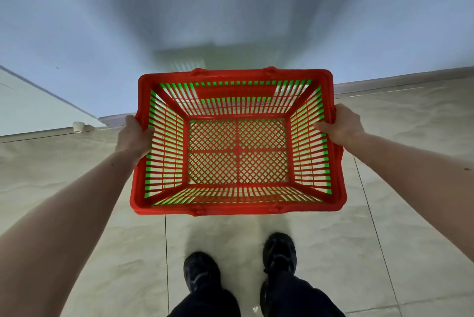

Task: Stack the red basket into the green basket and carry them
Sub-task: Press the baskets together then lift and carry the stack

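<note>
Both hands, left hand [133, 138] and right hand [342, 124], grip the red basket [237, 207] nested inside the green basket [156, 111] above the floor [77, 162].

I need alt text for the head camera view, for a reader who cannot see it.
Two bare hands, left hand and right hand, hold a red basket by its short sides; a green basket shows through its slats. Below, dark shoes stand on a tiled floor.
</note>
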The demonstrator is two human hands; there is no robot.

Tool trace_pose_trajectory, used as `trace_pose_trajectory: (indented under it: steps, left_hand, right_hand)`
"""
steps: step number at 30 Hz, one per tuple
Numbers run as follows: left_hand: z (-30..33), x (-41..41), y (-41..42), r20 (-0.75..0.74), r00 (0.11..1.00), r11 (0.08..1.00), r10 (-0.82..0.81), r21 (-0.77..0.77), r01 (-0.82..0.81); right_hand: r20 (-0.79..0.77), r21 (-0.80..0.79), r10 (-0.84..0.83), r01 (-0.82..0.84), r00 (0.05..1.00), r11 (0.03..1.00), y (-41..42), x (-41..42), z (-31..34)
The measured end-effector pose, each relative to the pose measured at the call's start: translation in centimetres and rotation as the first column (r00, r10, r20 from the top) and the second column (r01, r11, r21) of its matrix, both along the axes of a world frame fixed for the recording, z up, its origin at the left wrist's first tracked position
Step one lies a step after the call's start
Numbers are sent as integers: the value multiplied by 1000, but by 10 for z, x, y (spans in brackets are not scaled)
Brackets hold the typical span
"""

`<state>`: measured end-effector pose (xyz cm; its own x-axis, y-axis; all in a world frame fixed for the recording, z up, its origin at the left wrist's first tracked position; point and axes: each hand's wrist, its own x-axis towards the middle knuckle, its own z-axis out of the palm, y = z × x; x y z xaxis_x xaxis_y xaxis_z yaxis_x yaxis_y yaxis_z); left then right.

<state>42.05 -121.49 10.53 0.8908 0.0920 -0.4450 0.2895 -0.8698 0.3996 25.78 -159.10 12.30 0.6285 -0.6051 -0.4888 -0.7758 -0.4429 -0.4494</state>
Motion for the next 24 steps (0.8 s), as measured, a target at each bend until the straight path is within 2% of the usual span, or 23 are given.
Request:
trace_pose_trajectory:
  steps: [4,9,19,24]
  left_hand:
    - [53,-3,-21,-45,998,999,-39,-22,38]
    - [102,-7,-48,-68,992,995,-102,-23,101]
    - [166,-23,-116,-66,944,946,-324,3,325]
    - [181,-49,-167,-76,928,931,-366,-7,366]
  right_hand:
    - [-23,-18,-29,29,999,999,-18,-13,61]
    - [-16,-19,-98,97,995,995,-36,-33,107]
    - [-14,-23,-263,263,965,965,-78,-97,149]
    - [-23,-24,-293,292,956,956,-114,-138,161]
